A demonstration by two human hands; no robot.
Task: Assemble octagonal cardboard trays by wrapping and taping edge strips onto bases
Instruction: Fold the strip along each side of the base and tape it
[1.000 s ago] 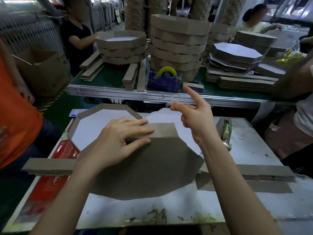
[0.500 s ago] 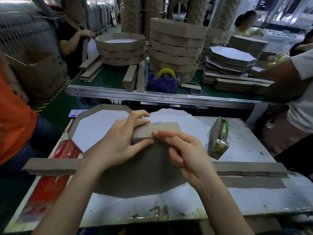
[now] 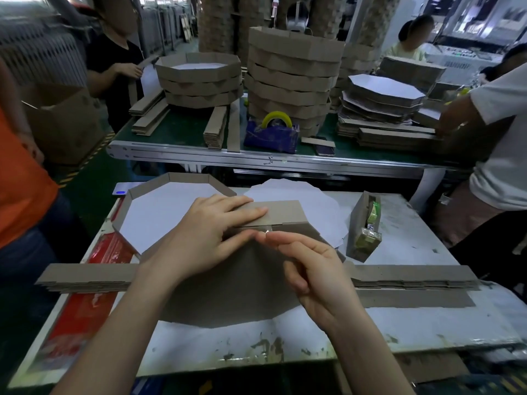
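The base [image 3: 228, 295] I am working on is plain brown cardboard, matt and rough-looking, and the edge strip [image 3: 285, 209] along its far side is the same stock. Across their seam a bit of clear tape [image 3: 268, 230] shines glossy. Left of the base, the tray [image 3: 171, 212] has a smooth white paper face; under the base the table [image 3: 399, 323] is scuffed, chipped white.

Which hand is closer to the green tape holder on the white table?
Right. The right hand is just left of the tape holder, apart from it; the left hand lies farther left, flat on the edge strip.
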